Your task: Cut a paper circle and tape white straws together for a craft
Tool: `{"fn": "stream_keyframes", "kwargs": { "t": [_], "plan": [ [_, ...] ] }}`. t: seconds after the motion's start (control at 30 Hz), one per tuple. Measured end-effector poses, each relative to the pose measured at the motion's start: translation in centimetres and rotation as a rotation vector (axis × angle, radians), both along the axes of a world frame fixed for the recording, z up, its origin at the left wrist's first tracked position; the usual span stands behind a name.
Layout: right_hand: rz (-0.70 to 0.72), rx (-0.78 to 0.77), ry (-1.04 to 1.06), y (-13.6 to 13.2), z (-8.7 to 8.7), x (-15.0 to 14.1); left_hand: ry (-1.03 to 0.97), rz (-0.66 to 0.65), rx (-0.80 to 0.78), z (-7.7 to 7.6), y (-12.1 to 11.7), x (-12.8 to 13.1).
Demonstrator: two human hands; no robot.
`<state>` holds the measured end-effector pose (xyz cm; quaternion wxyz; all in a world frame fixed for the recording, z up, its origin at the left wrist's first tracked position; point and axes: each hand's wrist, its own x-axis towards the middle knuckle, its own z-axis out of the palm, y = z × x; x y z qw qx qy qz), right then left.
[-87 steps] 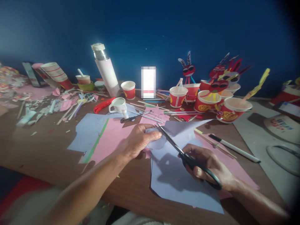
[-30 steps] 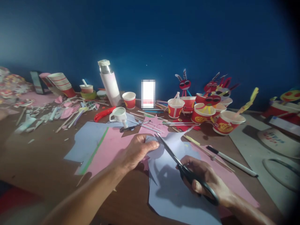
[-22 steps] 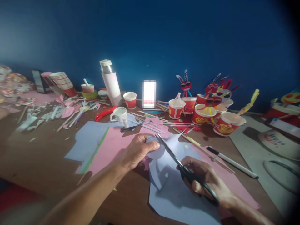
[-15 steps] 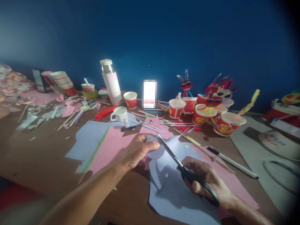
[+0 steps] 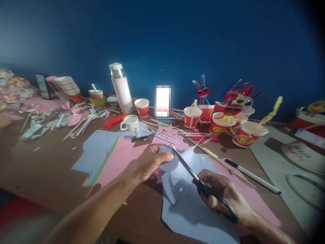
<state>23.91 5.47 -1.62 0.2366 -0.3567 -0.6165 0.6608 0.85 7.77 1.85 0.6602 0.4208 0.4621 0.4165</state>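
Note:
My left hand (image 5: 153,159) pinches a piece of pale blue paper (image 5: 169,164) with a rounded edge, thumb on top. In my right hand (image 5: 225,195) are black-handled scissors (image 5: 186,166), my fingers through the grips. Their blade tips lie at the paper's edge, close to my left thumb. A strip of the same paper rises beside the blades to the right. Under both hands spreads a larger pale blue sheet (image 5: 198,220), which lies over a pink sheet (image 5: 259,203).
Behind stand a white flask (image 5: 122,93), a white mug (image 5: 130,123) and a red paper cup (image 5: 142,107). Several red cups (image 5: 222,123) with paper figures are at the right, near a marker (image 5: 256,178). Paper scraps (image 5: 61,122) and sticks cover the left.
Almost nothing differs. The whole view has shifted very slightly, while both hands, the paper and the scissors keep nearly the same pose.

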Motion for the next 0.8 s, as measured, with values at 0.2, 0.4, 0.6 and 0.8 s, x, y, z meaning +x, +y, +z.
{"fn": "stream_keyframes", "kwargs": {
  "t": [0.2,0.4,0.6,0.8],
  "plan": [
    [-0.015,-0.010,-0.018,-0.1,0.4,-0.2,-0.005,0.026,-0.022,-0.1,0.1,0.0],
    [0.041,-0.010,0.024,0.2,-0.3,0.3,-0.010,0.012,-0.041,0.1,0.1,-0.1],
    [0.055,-0.005,0.019,0.3,-0.7,0.6,-0.042,-0.028,-0.088,0.6,0.1,0.2],
    [0.050,0.009,0.016,0.2,-0.4,0.4,-0.054,-0.032,-0.098,0.7,0.1,0.3]
  ]
}}
